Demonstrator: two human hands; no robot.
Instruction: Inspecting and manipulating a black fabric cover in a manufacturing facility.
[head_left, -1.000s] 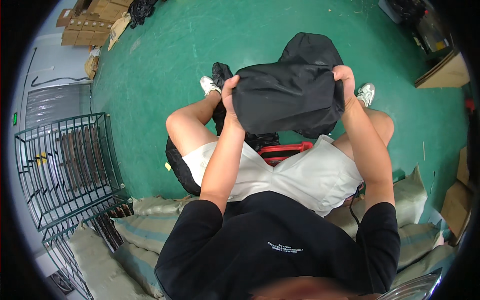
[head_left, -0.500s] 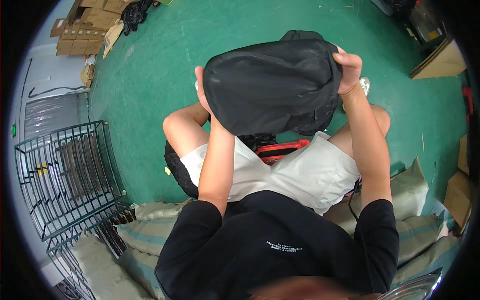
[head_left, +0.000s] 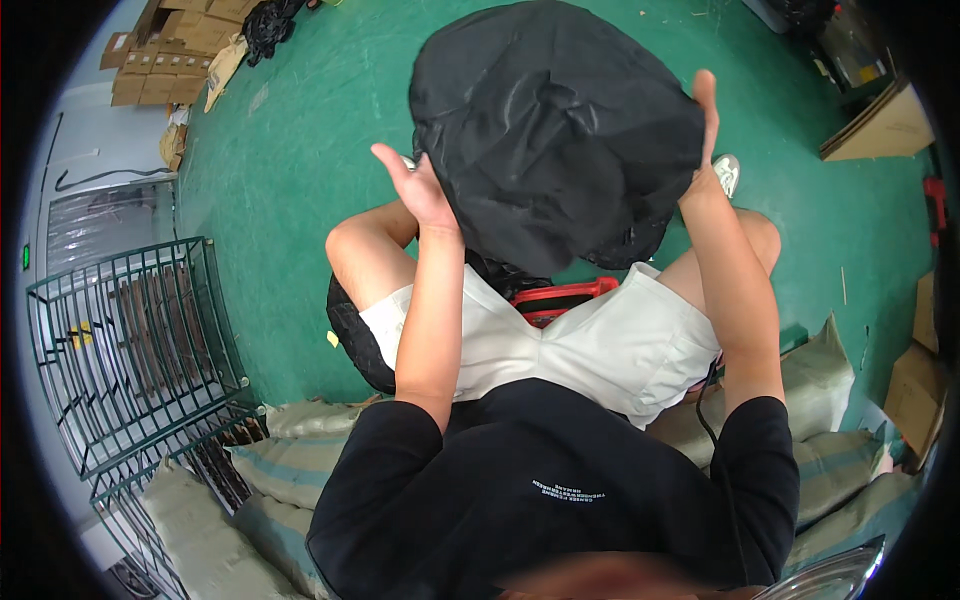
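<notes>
A large rounded piece of black cloth (head_left: 555,130), creased in the middle, is held up in front of me over my lap. I cannot tell what kind of article it is. At its lower left edge is my left hand (head_left: 425,190), palm turned inward and thumb stretched out away from the cloth. The other left fingers are behind the cloth. Along the right edge stands my right hand (head_left: 706,130), with its thumb pointing up and its remaining fingers hidden. The cloth rests between both hands. Below it, more dark material (head_left: 640,240) hangs by my knees.
A red-framed object (head_left: 565,292) lies between my thighs. Stuffed woven sacks (head_left: 290,465) are behind me on both sides. To the left stands a green metal rack (head_left: 140,350). Cardboard boxes (head_left: 165,75) are stacked far left, and more cardboard (head_left: 880,120) leans at right.
The black cloth has spread out rounder and risen away from me, its smooth face now creased. My left hand has shifted right and its thumb has left the cloth; my right thumb has lifted off.
</notes>
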